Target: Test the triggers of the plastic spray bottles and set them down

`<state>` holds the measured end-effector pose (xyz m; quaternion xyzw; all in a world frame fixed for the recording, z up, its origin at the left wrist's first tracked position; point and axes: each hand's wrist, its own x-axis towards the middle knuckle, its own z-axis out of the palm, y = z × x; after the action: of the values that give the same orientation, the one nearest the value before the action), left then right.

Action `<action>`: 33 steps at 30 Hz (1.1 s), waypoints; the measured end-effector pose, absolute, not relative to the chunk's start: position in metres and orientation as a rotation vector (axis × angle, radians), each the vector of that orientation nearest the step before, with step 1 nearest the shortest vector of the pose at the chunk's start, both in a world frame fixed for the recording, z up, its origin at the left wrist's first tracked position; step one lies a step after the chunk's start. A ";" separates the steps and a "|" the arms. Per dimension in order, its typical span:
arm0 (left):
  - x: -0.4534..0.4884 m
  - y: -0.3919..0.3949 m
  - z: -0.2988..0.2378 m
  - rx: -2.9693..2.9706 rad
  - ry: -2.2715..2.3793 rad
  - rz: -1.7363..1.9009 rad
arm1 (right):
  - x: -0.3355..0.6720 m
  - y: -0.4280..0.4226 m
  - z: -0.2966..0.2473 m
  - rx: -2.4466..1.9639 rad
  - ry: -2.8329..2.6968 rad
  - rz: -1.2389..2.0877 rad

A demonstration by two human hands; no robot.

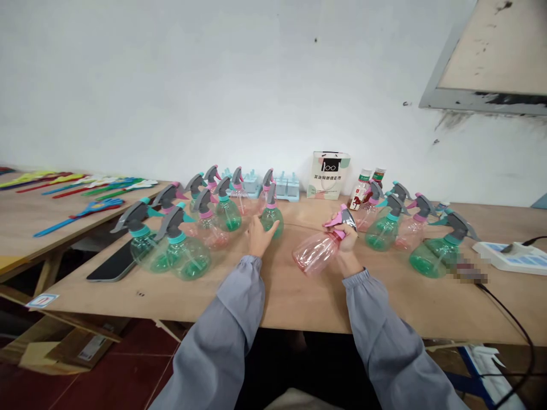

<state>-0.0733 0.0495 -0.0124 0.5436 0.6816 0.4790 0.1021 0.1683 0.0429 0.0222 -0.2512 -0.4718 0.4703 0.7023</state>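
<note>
My right hand (347, 242) grips the grey and pink spray head of a pink spray bottle (315, 252), which hangs tilted with its body toward the left just above the wooden table (299, 296). My left hand (260, 234) rests with its fingers against a green spray bottle (272, 216) that stands upright with a grey trigger. A cluster of several green and pink spray bottles (188, 250) stands to the left of that hand. Another group of green and pink bottles (387, 228) stands to the right.
A dark phone (111, 265) lies near the table's left edge. A small paper bag (328, 175), two drink bottles (361, 188) and pale blue trays (287, 188) stand by the wall. A white device with a black cable (510, 256) sits at far right. Coloured plastic tools (81, 212) lie on a side table.
</note>
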 end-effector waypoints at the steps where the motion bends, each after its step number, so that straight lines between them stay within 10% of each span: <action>1: -0.074 0.050 -0.012 1.602 2.006 1.418 | 0.168 0.043 0.023 -0.523 -1.023 1.070; 33: -0.077 0.055 -0.018 1.621 1.881 1.484 | 0.154 0.033 0.022 -0.601 -1.140 1.236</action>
<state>-0.0768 0.0553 -0.0180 0.5560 0.6452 0.5091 0.1242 0.1536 0.0334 0.0219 -0.2620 -0.4973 0.5390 0.6274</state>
